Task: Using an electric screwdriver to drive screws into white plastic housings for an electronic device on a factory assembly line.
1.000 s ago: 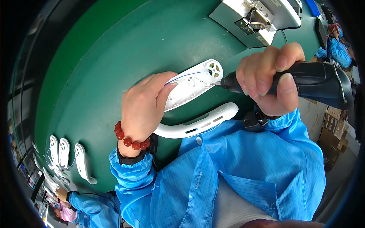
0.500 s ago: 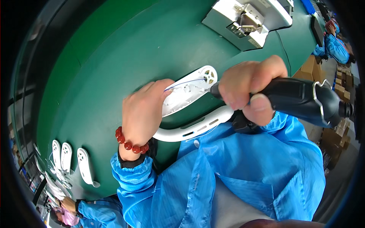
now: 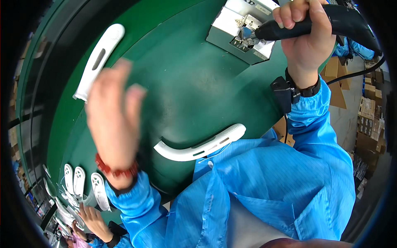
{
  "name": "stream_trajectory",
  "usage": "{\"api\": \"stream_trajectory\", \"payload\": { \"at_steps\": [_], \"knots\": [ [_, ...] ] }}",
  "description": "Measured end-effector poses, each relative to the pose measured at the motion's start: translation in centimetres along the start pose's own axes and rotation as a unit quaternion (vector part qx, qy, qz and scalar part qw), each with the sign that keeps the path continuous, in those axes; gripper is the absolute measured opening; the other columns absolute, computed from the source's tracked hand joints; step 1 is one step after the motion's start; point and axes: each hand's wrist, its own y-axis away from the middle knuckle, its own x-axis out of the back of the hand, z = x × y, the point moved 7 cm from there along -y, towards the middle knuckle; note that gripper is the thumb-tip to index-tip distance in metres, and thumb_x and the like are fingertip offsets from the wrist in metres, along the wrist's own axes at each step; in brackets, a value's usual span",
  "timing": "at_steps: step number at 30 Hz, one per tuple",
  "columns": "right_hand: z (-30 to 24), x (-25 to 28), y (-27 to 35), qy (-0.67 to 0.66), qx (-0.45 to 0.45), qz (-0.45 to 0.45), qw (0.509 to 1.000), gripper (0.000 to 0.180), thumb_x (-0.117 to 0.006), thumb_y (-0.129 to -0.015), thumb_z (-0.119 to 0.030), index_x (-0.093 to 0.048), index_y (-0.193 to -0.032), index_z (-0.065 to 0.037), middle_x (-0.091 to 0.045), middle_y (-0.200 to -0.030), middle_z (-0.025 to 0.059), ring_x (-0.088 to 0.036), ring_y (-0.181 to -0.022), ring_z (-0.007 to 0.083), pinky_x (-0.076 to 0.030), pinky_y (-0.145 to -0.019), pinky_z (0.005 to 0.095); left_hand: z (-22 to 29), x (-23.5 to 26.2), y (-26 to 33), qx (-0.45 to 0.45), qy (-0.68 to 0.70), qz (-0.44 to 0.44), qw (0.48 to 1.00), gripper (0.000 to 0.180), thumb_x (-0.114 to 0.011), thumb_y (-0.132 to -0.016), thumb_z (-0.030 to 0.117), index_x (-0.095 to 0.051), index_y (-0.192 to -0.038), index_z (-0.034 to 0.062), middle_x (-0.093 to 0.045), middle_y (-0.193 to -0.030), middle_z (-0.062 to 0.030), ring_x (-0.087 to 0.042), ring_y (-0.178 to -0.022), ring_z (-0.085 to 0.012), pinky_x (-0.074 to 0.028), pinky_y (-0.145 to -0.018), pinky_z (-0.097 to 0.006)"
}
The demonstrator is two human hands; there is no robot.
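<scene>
Half a second ago the left hand (image 3: 111, 120) pinned an open white shell while the driver met its end; now it has come away leftward, blurred, its fingers loose and spread and grasping nothing visible. Just beyond its fingertips, to their left, lies a white slotted shell (image 3: 90, 74), probably the same piece turned over; whether they touch, I cannot tell. The right hand (image 3: 304, 37) stays wrapped around the black electric screwdriver (image 3: 347, 20), but has swung up so the tip is at the opening of the metal-fitted box machine (image 3: 229, 45) beside it. That suggests one fastening step is finished. The curved white piece (image 3: 186, 153) remains right of the left hand, nearer the body. As for writing, dark lettering and a pale label (image 3: 263, 9) show on the machine, left of the right hand; the shells bear no legible marks.
</scene>
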Motion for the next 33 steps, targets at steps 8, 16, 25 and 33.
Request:
{"api": "stream_trajectory", "payload": {
  "at_steps": [8,16,25,33],
  "knots": [
    [-0.4,-1.5,0.2,-0.015,0.024,-0.032,0.999,0.016,-0.056,-0.1,-0.021,-0.048,-0.094,-0.008,-0.05,-0.066,0.0042,-0.049,-0.052,0.0147,-0.043,-0.053,0.0292,9.2,-5.2,8.3,-0.081,0.215,-0.404,0.885,0.044,-0.076,-0.084,0.027,-0.062,-0.122,0.0089,-0.062,-0.102,-0.0112,-0.064,-0.093,-0.0315,-0.052,-0.078,-0.044],
    [0.3,-2.8,0.9,0.053,0.004,-0.068,0.996,0.016,-0.06,-0.097,-0.016,-0.049,-0.093,-0.005,-0.05,-0.06,0.007,-0.049,-0.048,0.0171,-0.044,-0.049,0.031,6.6,-5.0,6.0,-0.014,0.104,-0.206,0.973,0.014,-0.067,-0.092,0.024,-0.064,-0.094,0.0106,-0.06,-0.071,-0.0065,-0.066,-0.065,-0.0277,-0.052,-0.054,-0.041],
    [0.1,-2.9,4.1,-0.078,-0.1,-0.149,0.981,0.016,-0.042,-0.104,-0.023,-0.05,-0.108,-0.011,-0.048,-0.075,0.0024,-0.047,-0.061,0.0163,-0.042,-0.061,0.0351,5.2,-6.8,5.9,0.06,0.195,-0.147,0.968,0.016,-0.068,-0.093,0.024,-0.065,-0.091,0.009,-0.067,-0.077,-0.0091,-0.065,-0.064,-0.0313,-0.05,-0.054,-0.041],
    [2.0,-2.2,6.5,0.038,0.004,-0.111,0.993,0.015,-0.06,-0.096,-0.003,-0.05,-0.107,0.002,-0.063,-0.073,0.0116,-0.06,-0.058,0.0171,-0.051,-0.055,0.031,4.6,-6.8,5.8,0.101,0.207,-0.204,0.951,0.02,-0.061,-0.098,0.024,-0.066,-0.096,0.0051,-0.068,-0.083,-0.0154,-0.065,-0.073,-0.0383,-0.05,-0.062,-0.046]
  ]
}}
